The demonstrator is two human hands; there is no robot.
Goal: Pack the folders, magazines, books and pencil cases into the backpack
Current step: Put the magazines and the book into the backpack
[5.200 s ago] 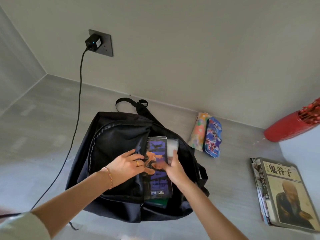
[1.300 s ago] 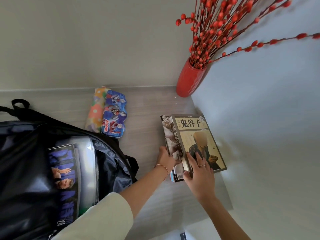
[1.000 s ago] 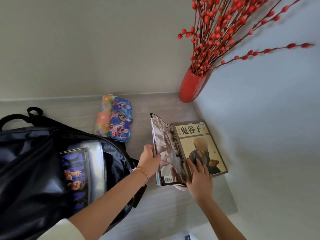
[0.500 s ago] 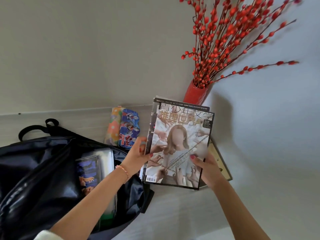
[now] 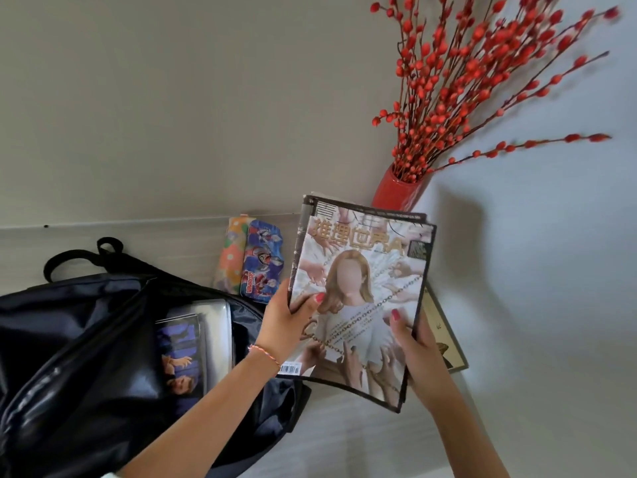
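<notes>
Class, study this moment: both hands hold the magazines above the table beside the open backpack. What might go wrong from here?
1. The left hand and right hand grip only the lower edges of the magazines; the loose stack may fan out or slip.
2. The backpack opening already holds a purple-covered magazine; corners could snag or bend.
3. Swinging the stack might clip the red vase close behind.

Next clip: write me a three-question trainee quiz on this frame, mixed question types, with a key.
1. True or false: both hands grip the glossy magazines.
2. Which lies partly hidden on the table beneath the magazines: (a) tan-covered book, (b) laptop, (c) folder?
3. Fill in: the two colourful pencil cases lie between the open black backpack and the ____ wall.

Key: 1 true: left hand and right hand each hold a side. 2 a. 3 back.
</notes>
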